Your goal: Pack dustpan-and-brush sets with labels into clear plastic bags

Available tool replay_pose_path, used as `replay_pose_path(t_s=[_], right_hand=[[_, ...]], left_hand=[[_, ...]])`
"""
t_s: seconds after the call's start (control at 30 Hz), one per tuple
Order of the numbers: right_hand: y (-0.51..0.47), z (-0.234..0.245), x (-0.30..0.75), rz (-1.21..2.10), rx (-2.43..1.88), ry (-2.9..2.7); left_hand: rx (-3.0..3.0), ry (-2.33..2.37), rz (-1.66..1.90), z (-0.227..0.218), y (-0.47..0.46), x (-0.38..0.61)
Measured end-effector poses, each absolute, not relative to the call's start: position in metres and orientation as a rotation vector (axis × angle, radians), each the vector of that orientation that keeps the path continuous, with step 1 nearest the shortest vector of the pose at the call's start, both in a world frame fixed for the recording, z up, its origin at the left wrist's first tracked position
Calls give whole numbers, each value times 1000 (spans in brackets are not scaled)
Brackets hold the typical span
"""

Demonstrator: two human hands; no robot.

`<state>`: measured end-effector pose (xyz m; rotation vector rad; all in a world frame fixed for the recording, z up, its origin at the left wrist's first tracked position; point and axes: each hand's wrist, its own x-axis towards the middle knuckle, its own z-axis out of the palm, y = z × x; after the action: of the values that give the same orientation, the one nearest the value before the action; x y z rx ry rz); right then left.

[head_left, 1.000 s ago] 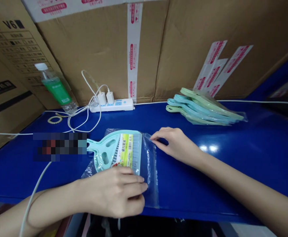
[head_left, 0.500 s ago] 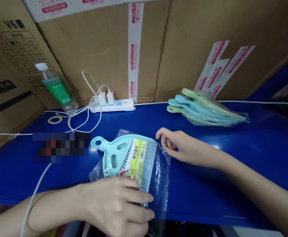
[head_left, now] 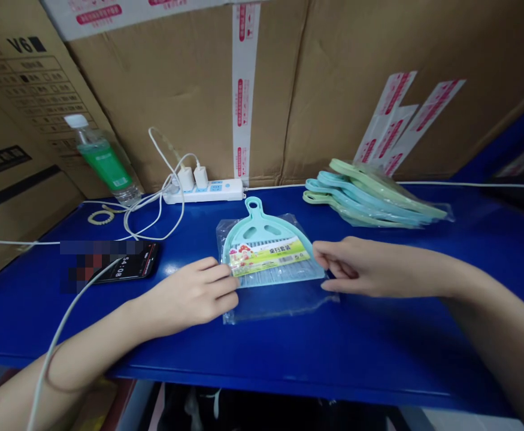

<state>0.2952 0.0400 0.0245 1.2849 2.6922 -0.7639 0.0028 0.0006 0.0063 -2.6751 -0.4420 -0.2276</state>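
Observation:
A light-blue dustpan (head_left: pixel 242 230) with a small brush (head_left: pixel 284 272) lies flat in a clear plastic bag (head_left: pixel 270 305), its handle pointing away from me. A yellow-green label (head_left: pixel 268 256) with mushrooms crosses it. My left hand (head_left: pixel 203 290) is closed at the bag's left side, its curled fingertips on the plastic by the dustpan's corner. At the right corner, my right hand (head_left: pixel 351 268) has its fingers curled in, with index finger and thumb against the bag's edge. The bag's near end lies flat between my hands.
Several bagged green and blue dustpans (head_left: pixel 373 194) are stacked at the back right. A power strip (head_left: pixel 221 190) with white cables, a water bottle (head_left: pixel 106 164) and a coiled band (head_left: pixel 100 216) stand back left. A phone (head_left: pixel 129 263) lies left. Cardboard boxes (head_left: pixel 190 78) wall the back.
The bagged dustpan has turned so its handle points away instead of left, and it has moved farther back. My left hand has drawn back to its left side; my right hand now meets its right corner.

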Motion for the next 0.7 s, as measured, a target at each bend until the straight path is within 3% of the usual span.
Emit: replay_pose_path(t_s=[0.2,0.7], right_hand=[[41,19,283,-579,1379,2823],[30,4,258,79,1058,3101]], left_hand=[[-2564,-517,-249,6,-3,4],[-2468,-726,-154,-8,-12,13]])
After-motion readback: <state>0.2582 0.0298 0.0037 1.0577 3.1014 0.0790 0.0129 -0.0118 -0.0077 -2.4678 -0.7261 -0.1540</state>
